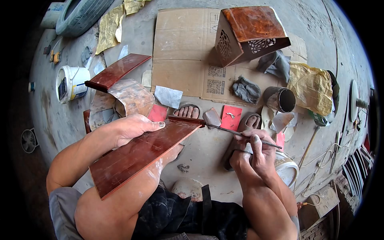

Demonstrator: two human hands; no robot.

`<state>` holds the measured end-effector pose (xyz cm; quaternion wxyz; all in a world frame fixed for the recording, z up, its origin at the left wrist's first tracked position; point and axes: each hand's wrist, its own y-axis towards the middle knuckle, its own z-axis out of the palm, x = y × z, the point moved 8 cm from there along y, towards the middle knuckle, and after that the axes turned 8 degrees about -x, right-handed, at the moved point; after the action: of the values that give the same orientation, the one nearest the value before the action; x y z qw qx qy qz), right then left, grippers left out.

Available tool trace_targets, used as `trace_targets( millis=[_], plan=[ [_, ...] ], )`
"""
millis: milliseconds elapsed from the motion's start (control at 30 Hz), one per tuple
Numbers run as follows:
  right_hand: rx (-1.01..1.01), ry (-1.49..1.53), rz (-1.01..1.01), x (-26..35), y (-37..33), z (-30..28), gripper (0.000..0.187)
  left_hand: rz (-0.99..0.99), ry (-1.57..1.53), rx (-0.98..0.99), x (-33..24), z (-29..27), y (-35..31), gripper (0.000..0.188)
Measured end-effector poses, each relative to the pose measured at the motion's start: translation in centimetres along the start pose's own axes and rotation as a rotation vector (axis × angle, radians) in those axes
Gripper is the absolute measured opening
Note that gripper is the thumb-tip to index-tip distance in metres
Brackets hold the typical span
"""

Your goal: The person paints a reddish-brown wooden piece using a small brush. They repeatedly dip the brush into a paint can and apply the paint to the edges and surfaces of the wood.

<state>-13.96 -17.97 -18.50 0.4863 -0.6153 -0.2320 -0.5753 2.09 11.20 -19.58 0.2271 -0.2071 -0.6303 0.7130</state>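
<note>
A glossy reddish-brown wooden panel (140,158) lies slanted across my left thigh, a raised strip along its far end. My left hand (134,129) is closed on its left edge, thumb pressed on the top face. Between the fingers of my right hand (260,154) is a thin dark rod (226,130), possibly a slim brush. Its tip meets the right end of the panel's raised strip; the tip's shape is too small to make out. Beyond my left hand, a similar reddish-brown panel (120,72) rests above a stained curved sheet (130,96).
A wooden case with carved openwork (252,28) stands on flattened cardboard (180,44). Grey rags (246,89), a dark-mouthed can (280,99), red sandpaper (231,116) and a small block (212,117) lie ahead. A white bucket (76,82) is at left, loose cords (320,164) at right.
</note>
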Motion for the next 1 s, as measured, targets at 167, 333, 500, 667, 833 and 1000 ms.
trace_targets(
  millis=[167, 333, 500, 667, 833, 1000],
  plan=[
    [-0.113, 0.072, -0.025, -0.3, -0.2, -1.4, 0.023, 0.101, 0.143, -0.016, -0.9, -0.7, 0.2, 0.032],
    [-0.141, 0.209, 0.006, -0.8, -0.4, -2.7, 0.021, 0.200, 0.443, -0.057, -4.2, -0.9, -0.8, 0.029],
    [-0.109, 0.062, 0.015, -0.5, -0.4, -2.1, 0.019, 0.291, 0.827, -0.085, -6.2, 0.5, -0.9, 0.026],
    [0.008, -0.045, 0.008, -0.2, 0.1, -0.4, 0.018, 0.306, 1.095, -0.057, -6.3, 3.1, -0.5, 0.029],
    [0.065, -0.091, 0.043, -1.2, 0.1, 0.9, 0.020, 0.347, 1.269, 0.000, -5.1, 5.5, 0.3, 0.032],
    [0.124, -0.138, 0.057, -1.3, 0.0, 2.1, 0.021, 0.401, 1.351, 0.077, -4.1, 6.4, 0.5, 0.032]
  ],
)
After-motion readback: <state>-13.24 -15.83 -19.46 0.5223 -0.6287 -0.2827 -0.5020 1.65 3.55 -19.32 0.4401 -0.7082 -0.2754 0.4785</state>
